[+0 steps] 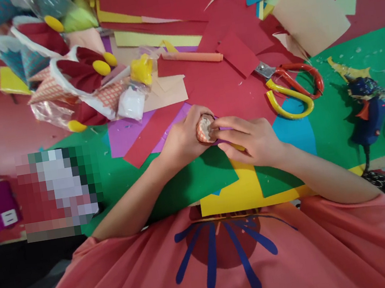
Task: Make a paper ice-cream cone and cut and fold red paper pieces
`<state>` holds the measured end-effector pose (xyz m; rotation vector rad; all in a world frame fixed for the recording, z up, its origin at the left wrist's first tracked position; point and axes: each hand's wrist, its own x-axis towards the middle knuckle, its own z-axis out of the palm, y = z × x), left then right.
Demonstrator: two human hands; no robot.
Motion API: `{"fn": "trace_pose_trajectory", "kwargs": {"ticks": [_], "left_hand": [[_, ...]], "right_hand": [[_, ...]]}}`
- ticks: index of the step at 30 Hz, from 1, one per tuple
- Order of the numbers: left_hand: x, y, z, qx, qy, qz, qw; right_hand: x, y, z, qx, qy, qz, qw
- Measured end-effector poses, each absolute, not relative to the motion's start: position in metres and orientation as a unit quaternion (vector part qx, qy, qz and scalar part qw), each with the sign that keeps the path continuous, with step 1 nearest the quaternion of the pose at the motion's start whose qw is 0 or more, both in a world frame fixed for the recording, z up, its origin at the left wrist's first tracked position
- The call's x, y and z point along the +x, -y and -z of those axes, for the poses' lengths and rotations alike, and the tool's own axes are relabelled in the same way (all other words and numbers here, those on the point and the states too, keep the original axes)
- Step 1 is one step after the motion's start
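A small round piece [203, 131] in orange-and-white checked material, with a pale opening facing up, is near the middle of the view. My left hand [186, 135] wraps round it from the left. From the right, my right hand [250, 139] reaches over it, with fingertips at the pale opening and the thumb below, apart from the forefinger. Whether the fingertips hold anything inside is hidden. Under both hands lie green paper [183, 179] and yellow paper [246, 186].
Red-and-yellow-handled scissors [291, 84] lie right of my hands. A blue glue gun [369, 116] with a cord rests farther right. Checked cloth pieces [75, 75], an orange marker [193, 56] and paper scraps [310, 11] lie beyond. A blurred-out object [62, 184] is at left.
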<state>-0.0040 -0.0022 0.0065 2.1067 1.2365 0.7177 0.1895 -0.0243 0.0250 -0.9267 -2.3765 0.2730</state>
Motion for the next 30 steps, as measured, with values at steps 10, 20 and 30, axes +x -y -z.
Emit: {"fn": "trace_pose_trajectory", "kwargs": {"ticks": [10, 20, 30], "left_hand": [[-0.002, 0.002, -0.005, 0.784, -0.468, -0.279, 0.297], [-0.006, 0.0, -0.017, 0.749, -0.452, -0.329, 0.356], [-0.012, -0.003, -0.009, 0.785, -0.409, -0.339, 0.32]], "right_hand": [[0.189, 0.021, -0.025, -0.341, 0.865, -0.229, 0.287], [0.282, 0.047, -0.069, -0.667, 0.686, -0.136, 0.255], [0.39, 0.082, -0.05, -0.885, 0.453, -0.052, 0.095]]}}
